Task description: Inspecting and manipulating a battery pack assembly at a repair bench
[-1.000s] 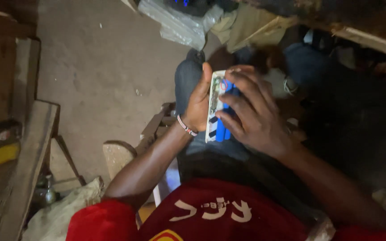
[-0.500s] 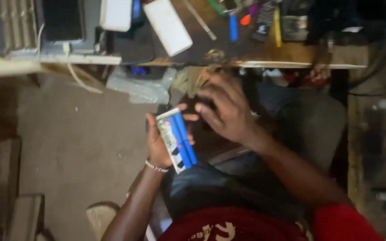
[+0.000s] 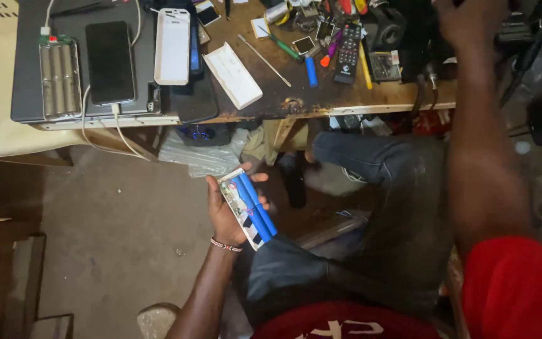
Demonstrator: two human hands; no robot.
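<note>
Blue cells (image 3: 255, 206) on a white pack sit clamped in your left hand (image 3: 228, 210), above your lap. Right hand (image 3: 472, 22) reaches over the bench (image 3: 403, 94); its grip can't be told.

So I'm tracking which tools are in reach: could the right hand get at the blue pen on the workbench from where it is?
Probably yes. The right hand is raised over the workbench, and the blue pen lies uncovered to its left with nothing standing between them.

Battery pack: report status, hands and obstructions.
Left hand grips battery pack above lap. Right hand raised over workbench, contents unseen. Nothing blocks the pack.
</note>
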